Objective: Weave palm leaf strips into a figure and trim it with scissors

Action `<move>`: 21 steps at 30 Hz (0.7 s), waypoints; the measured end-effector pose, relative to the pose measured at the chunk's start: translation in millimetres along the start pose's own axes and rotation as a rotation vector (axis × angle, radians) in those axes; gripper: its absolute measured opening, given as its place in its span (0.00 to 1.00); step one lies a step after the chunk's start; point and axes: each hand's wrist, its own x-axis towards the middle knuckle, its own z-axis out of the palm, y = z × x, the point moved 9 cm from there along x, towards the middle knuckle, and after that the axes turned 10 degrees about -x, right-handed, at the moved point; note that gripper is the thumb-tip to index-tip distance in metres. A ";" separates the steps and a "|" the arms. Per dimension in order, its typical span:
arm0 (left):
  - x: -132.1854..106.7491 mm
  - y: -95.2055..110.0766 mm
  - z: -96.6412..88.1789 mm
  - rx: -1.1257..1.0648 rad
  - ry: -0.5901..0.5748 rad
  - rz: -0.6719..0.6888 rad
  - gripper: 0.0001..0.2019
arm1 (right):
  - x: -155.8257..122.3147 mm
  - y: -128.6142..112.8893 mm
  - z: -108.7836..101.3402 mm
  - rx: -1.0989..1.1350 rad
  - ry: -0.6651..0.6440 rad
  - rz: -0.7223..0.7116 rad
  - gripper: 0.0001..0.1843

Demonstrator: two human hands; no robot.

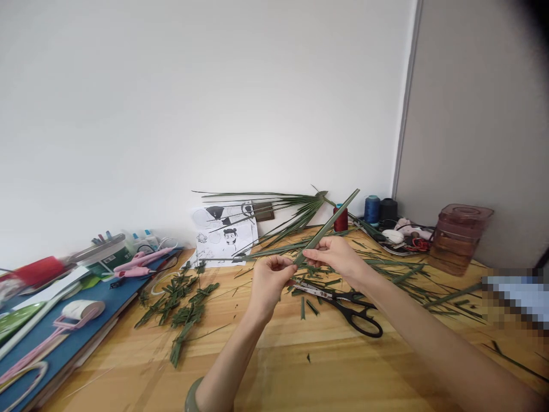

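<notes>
A long green palm leaf strip (332,220) slants up to the right over the table. My left hand (272,279) pinches its lower end between thumb and fingers. Just above, my right hand (332,257) has closed on the same strip. Below both hands lies a pair of scissors (362,326) with black handles, its blades partly hidden behind my left hand. Leaf scraps (311,307) are scattered around the scissors. Woven green leaf pieces (184,309) rest on the wood to the left of my left hand.
A palm frond (295,203) leans at the wall beside a printed cartoon sheet (225,237). Thread spools (372,210) and a pink plastic container (461,237) stand at the back right. On the left, a blue mat (115,294) carries a pink glue gun (139,263) and a tape roll (83,309).
</notes>
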 end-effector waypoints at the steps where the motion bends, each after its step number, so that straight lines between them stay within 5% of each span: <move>1: 0.2 -0.6 0.0 0.000 0.002 0.001 0.06 | 0.1 -0.2 0.1 -0.004 0.001 -0.005 0.11; 21: 1.6 -2.5 2.3 0.045 -0.029 0.019 0.10 | 0.3 -2.4 6.0 -0.038 0.025 -0.104 0.10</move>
